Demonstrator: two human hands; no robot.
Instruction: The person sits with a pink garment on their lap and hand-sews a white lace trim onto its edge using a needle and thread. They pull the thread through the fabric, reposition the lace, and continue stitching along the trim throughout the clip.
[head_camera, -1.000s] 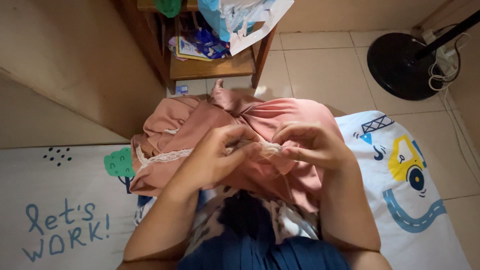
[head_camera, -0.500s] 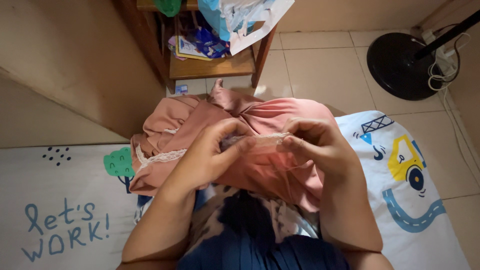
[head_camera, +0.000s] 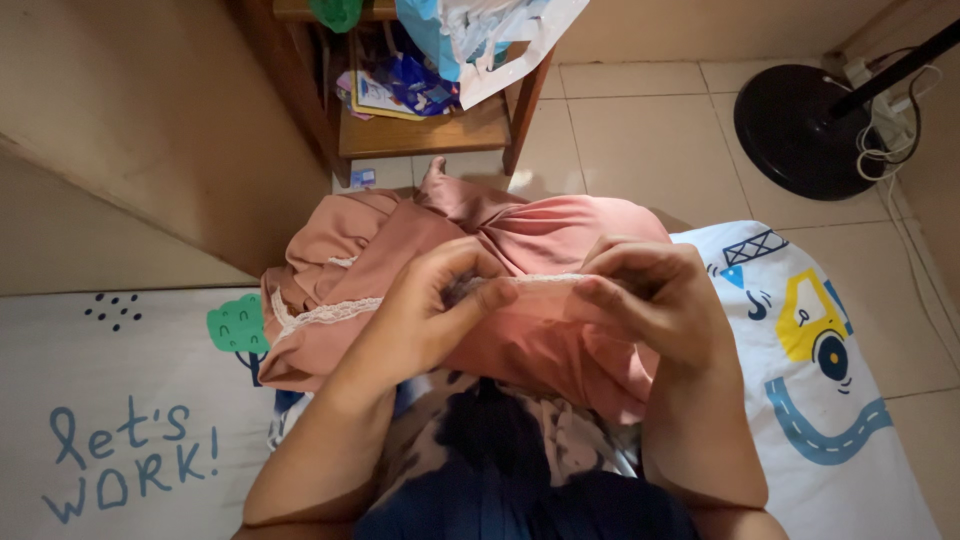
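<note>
Head view: left hand (head_camera: 425, 315), right hand (head_camera: 650, 300) pinch pink garment (head_camera: 540, 240) lace edge.

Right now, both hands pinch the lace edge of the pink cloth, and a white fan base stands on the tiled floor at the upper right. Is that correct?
Not quite: the fan base is black, not white, as the head view shows. The rest holds: the left hand and the right hand both pinch the lace edge of the pink cloth, and the base stands on the tiled floor at the upper right.

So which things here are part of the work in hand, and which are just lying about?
In hand: pink garment, its lace trim, left hand, right hand.
Lying about: play mat, fan base, wooden shelf, plastic bag.
</note>
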